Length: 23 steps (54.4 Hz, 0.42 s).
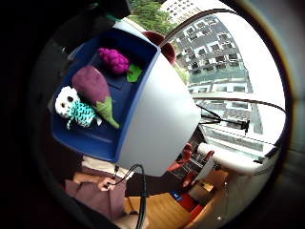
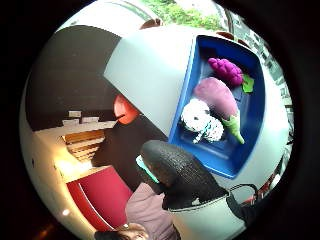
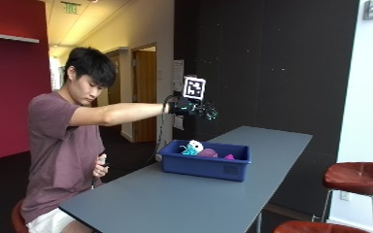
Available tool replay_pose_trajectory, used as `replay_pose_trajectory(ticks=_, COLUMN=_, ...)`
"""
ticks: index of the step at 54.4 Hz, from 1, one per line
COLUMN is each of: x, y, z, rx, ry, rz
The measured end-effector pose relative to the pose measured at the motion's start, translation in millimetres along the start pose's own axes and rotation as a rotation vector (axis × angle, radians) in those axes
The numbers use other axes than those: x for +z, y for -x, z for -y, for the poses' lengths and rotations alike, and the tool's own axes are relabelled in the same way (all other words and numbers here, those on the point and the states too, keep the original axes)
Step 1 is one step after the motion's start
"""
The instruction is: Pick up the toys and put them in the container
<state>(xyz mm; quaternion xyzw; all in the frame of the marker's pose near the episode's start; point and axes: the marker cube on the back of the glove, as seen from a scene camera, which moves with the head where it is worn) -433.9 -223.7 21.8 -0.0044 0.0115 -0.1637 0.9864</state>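
Toys: we count three, all inside the blue container (image 3: 205,165): a magenta grape bunch (image 1: 114,60), a purple aubergine (image 1: 94,88) and a white-and-teal octopus (image 1: 75,108).
Right hand: our gloved right hand (image 3: 194,108) is raised in the air above the container, arm stretched out level. It holds nothing that we can see. In the thumb-side palm view one black gloved finger (image 2: 182,176) juts across in front of the lens without wrapping anything, so we read the hand as released. We judge it sits high because it is clear of the bin's walls.
Left hand: the bare left hand (image 3: 100,168) is down by the person's side, near the table edge, and we think it pinches a thin dark cable; it touches no toy.
Container: it stands on the grey table (image 3: 174,204), about the middle of its length, with the long side toward the outside camera. The toys lie side by side on its floor, the grapes at one end and the octopus at the other.
Task state: we see no toy left on the table, so we judge the collecting done or nearly so.
Writing: a pale label shows on the container's front wall, too small for us to read. A green exit sign (image 3: 71,7) hangs at the ceiling, its letters unclear.
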Motion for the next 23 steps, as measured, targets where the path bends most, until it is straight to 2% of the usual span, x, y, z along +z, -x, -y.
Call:
replay_pose_trajectory(ticks=7, x=2.8, y=-12.1, z=-3.7, rx=-0.028, ry=0.007, rz=0.034)
replay_pose_trajectory(ticks=13, x=6.8, y=-25.8, z=3.0, rx=0.161, ry=0.006, rz=-0.035)
replay_pose_trajectory(ticks=15, x=7.3, y=-27.2, z=2.3, rx=0.125, ry=0.002, rz=-0.032)
replay_pose_trajectory(ticks=19, x=6.1, y=-17.5, z=-1.4, rx=-0.038, ry=-0.003, rz=0.047)
replay_pose_trajectory(ticks=23, x=8.6, y=-24.4, z=4.5, rx=0.100, ry=0.005, rz=0.027)
